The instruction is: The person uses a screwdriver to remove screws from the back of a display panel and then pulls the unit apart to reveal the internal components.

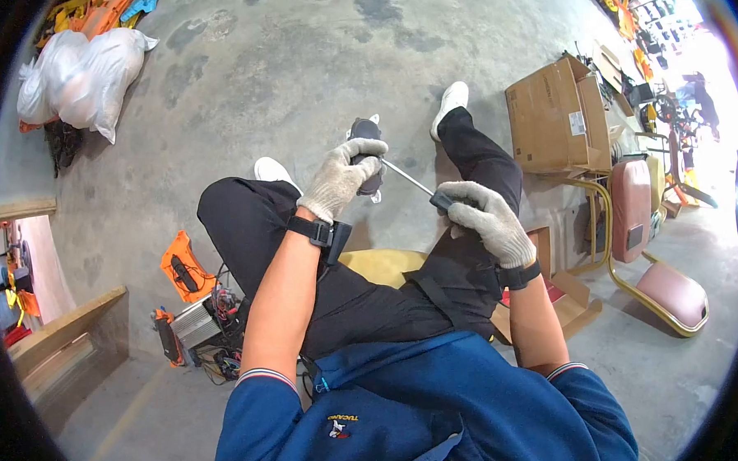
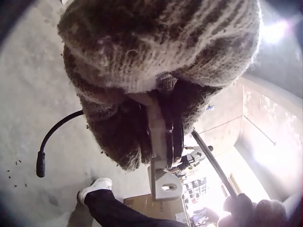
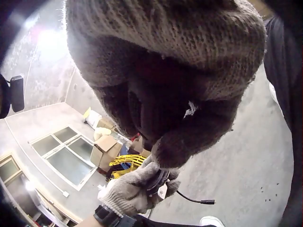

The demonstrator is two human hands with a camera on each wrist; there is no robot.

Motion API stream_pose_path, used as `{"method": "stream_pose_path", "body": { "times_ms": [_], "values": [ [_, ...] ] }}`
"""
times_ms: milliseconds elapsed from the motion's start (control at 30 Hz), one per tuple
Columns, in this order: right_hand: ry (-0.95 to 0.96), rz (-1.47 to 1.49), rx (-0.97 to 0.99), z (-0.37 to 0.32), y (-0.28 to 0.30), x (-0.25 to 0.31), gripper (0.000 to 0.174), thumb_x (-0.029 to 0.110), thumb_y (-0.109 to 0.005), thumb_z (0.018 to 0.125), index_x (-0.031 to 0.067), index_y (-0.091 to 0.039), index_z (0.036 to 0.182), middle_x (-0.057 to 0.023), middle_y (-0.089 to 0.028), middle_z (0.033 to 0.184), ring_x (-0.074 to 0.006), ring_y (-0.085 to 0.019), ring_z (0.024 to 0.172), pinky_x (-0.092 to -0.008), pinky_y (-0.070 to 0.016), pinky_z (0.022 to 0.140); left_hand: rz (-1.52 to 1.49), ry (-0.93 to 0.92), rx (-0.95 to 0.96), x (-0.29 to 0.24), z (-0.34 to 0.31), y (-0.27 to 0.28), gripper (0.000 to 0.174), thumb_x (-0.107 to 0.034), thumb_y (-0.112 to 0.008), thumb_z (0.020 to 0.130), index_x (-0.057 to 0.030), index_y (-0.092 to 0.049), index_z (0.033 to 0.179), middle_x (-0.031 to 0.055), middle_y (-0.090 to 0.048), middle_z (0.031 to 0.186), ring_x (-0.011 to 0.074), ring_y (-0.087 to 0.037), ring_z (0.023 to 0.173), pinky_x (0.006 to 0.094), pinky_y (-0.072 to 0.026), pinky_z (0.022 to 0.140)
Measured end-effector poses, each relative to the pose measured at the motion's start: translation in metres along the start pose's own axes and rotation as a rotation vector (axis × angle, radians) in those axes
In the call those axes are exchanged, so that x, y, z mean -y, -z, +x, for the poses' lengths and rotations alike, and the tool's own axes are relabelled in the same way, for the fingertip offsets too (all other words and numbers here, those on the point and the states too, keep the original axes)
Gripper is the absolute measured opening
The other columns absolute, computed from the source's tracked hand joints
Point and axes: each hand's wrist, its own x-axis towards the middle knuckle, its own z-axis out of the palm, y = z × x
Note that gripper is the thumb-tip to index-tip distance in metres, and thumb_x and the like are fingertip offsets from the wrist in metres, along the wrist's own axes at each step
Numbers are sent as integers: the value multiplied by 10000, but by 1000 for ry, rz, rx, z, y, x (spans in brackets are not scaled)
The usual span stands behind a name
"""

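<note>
My gloved left hand [image 1: 338, 178] grips a dark, rounded device [image 1: 366, 130] with white mounting tabs, held up in front of my knees. In the left wrist view, a white tab [image 2: 164, 187] with a slotted hole sticks out below the fingers, and a short black cable [image 2: 46, 137] with a plug end hangs off to the side. My gloved right hand [image 1: 492, 223] holds a screwdriver [image 1: 408, 177] by its dark handle. Its metal shaft points at the device, with the tip right by the left fingers. The palm side of the right hand is in shadow in its wrist view.
Near my left leg lie an orange part [image 1: 187, 267] and a metal-cased unit [image 1: 198, 320] with loose wires. A cardboard box [image 1: 549, 115] and a tipped chair [image 1: 672, 295] are on the right. White plastic bags [image 1: 87, 82] lie at the far left.
</note>
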Motion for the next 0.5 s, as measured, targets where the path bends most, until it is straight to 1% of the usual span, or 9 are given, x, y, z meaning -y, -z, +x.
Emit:
{"method": "stream_pose_path", "body": {
  "times_ms": [167,233,367,500],
  "values": [
    [3,-3,5,2,-3,2,450,162,-673,987,-49,-651,1383,-85,-737,1102,-117,-680,867,-270,-579,802,56,3,16,-4,0,5,212,-48,-697,1024,-63,-771,1223,15,-739,1038,113,-688,920,285,-571,856],
    [-10,9,-10,-1,-5,7,398,138,-671,965,-32,-704,1323,-56,-726,1059,-112,-667,895,-275,-569,801,40,16,16,-5,0,3,198,-52,-697,1028,-62,-770,1211,15,-737,1032,114,-688,916,287,-571,850],
    [8,22,-12,1,-7,3,395,138,-670,967,-37,-703,1320,-55,-726,1055,-113,-668,897,-275,-570,800,-33,53,26,-3,0,7,153,-62,-698,1036,-55,-769,1171,20,-734,1018,118,-690,901,290,-574,827],
    [10,21,-19,-1,-6,2,387,136,-668,968,-36,-705,1312,-57,-730,1068,-115,-671,919,-277,-571,804,12,27,15,-2,1,7,141,-64,-700,1036,-51,-766,1161,29,-735,1017,122,-693,895,294,-580,818]
  ]
}}
